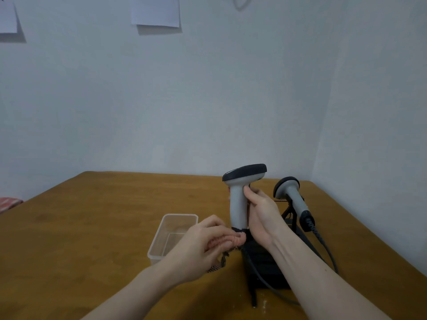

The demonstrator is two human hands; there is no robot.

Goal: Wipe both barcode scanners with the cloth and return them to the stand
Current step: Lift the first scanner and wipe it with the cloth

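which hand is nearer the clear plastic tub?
Left. The left hand, gripping the cloth, overlaps the clear plastic tub at its right rim. The right hand is farther right, gripping the handle of the held scanner.

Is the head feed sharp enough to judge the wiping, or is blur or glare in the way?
Head view: soft, even light, no glare; wide-angle bending at the table edges; the cloth under the left hand is smeared and dim; the scanner in the right hand reads clearly.

We note the tub [172,236] left of the stand [265,262]; one scanner [240,195] above it, another [291,199] resting behind-right.
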